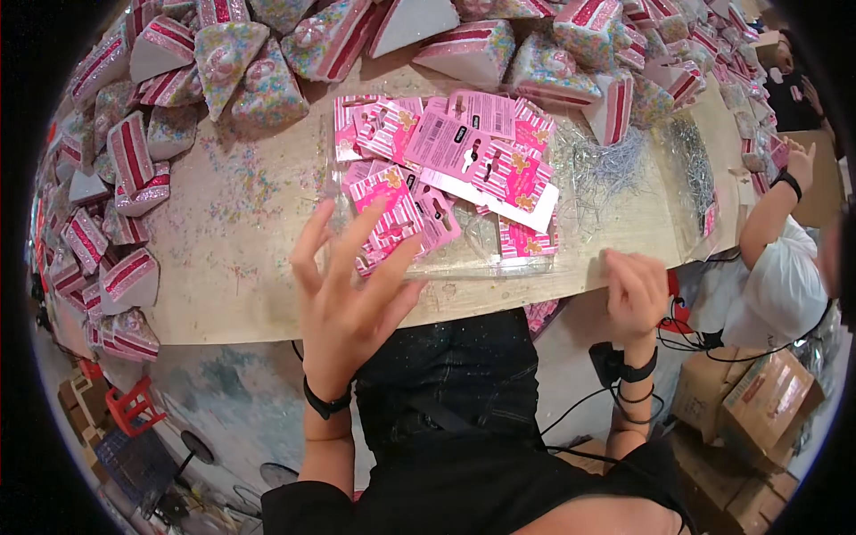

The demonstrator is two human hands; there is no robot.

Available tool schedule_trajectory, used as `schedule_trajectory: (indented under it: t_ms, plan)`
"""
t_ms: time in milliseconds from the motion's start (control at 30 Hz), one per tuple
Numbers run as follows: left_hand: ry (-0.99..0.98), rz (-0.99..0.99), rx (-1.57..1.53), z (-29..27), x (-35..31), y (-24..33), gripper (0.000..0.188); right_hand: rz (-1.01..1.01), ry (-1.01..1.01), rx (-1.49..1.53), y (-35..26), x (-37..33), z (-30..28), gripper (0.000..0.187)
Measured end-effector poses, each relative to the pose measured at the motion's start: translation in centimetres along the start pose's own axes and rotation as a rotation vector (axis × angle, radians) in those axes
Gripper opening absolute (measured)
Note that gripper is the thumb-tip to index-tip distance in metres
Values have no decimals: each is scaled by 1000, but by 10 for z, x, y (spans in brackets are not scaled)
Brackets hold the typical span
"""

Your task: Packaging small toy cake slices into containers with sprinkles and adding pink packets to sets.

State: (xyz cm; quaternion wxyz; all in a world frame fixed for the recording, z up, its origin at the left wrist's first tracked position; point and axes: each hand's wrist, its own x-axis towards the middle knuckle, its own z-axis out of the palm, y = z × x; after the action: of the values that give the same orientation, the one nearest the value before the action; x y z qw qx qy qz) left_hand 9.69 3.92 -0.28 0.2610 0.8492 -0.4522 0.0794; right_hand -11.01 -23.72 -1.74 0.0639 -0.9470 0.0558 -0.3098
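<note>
My left hand is open, its fingers spread over the near left corner of a heap of pink cards. The cards have hang holes, some with white stripes, and lie jumbled in a shallow clear plastic tray. Whether the fingertips touch the top card is hard to tell. By the table's front edge, right of the tray, my right hand is closed with its fingers curled in. Anything inside it is hidden. Beyond that hand lies a loose pile of thin silvery strands.
Glittery toy cake slices are heaped along the left side and far edge of the table. A clear bag of strands lies at the right. Another person is at the right, above cardboard boxes. Black cables hang by my right wrist.
</note>
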Motion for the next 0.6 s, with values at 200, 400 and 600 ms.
schedule_trajectory:
  t_ms: [200, 400, 600]
  plan:
    - [6, 14, 9, 0, -1, -2, 52, 254, 117, -397, 24, 31, -17, 35]
    - [60, 1, 12, 3, 1, -1, 64, 80, -366, -71, -7, 36, -12, 52]
    - [129, 40, 25, -4, -3, 3, 42, 158, -352, -32, -16, 20, -6, 54]
